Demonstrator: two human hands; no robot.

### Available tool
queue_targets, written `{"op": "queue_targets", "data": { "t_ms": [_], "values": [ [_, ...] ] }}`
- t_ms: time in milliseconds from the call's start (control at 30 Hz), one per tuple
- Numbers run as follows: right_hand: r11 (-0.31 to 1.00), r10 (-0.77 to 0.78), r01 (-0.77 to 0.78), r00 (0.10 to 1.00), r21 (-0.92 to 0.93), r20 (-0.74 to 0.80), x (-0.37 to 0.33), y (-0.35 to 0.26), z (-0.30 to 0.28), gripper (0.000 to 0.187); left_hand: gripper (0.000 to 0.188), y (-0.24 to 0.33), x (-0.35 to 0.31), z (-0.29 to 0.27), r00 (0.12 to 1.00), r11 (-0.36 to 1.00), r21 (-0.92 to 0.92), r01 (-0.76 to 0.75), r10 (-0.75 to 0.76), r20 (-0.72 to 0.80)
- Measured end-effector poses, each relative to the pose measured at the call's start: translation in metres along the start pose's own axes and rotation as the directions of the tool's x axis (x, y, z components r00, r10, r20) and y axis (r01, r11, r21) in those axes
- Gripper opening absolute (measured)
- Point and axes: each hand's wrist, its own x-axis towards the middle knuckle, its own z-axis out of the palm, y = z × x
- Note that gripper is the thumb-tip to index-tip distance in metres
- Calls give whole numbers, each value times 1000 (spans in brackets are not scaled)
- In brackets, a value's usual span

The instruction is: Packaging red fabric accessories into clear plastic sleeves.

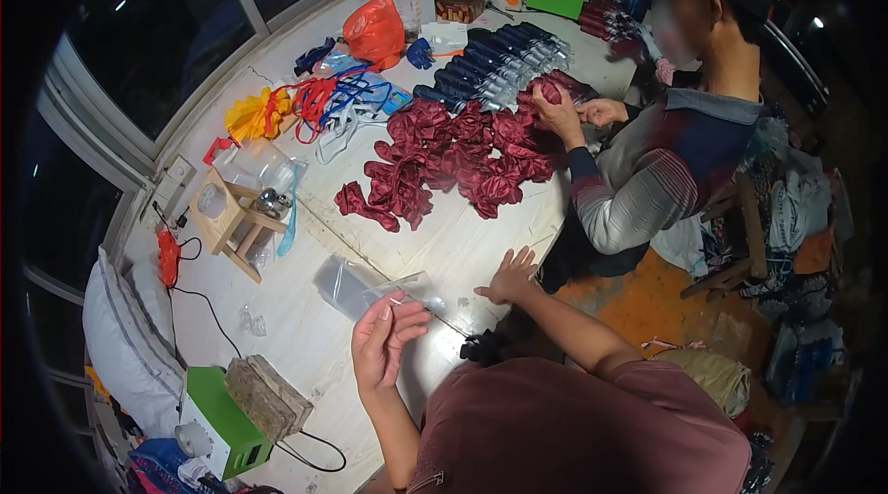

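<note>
My left hand (388, 339) is raised over the near part of the table, thumb and forefinger pinched at the edge of a thin clear plastic bag (421, 290). Beside it lies a stack of clear plastic bags (342, 285), partly overlapped by the pinched one. My right hand (509, 277) rests on the tabletop with its fingers spread and nothing in it. Beyond both hands spreads a pile of crumpled dark red fabric pieces (476, 161). At the far right, a co-worker's hands (560, 115) hold a similar dark red bundle.
Rows of navy bundles in clear wrapping (499, 64) lie behind the red pile. On the left are a small wooden stand (227, 216), coloured straps (338, 101) and a yellow bundle (254, 119). A green-and-white machine (222, 425) with a cord sits near left; a co-worker (666, 152) occupies the right.
</note>
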Motion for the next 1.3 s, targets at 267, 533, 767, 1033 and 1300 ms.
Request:
{"op": "queue_targets", "data": {
  "t_ms": [267,533,767,1033,1300],
  "values": [
    [1000,17,-16,1000,-27,16,-5,-3,-6,125,35,1,0,-12,997,994,-105,-14,22,74],
    [999,29,-29,1000,-39,11,-7,-3,-6,125,34,-2,1,-5,999,989,-146,-26,29,18],
    [999,32,-32,999,-26,5,-7,-3,-5,125,34,-6,2,-15,999,990,-141,-6,11,34],
    [999,36,-36,999,-28,14,-4,-3,-5,125,35,-3,1,-12,998,992,-121,24,-17,55],
    [999,44,-45,999,-31,-7,-3,-5,-5,125,34,1,2,-5,999,991,-135,20,-15,35]
  ]
}}
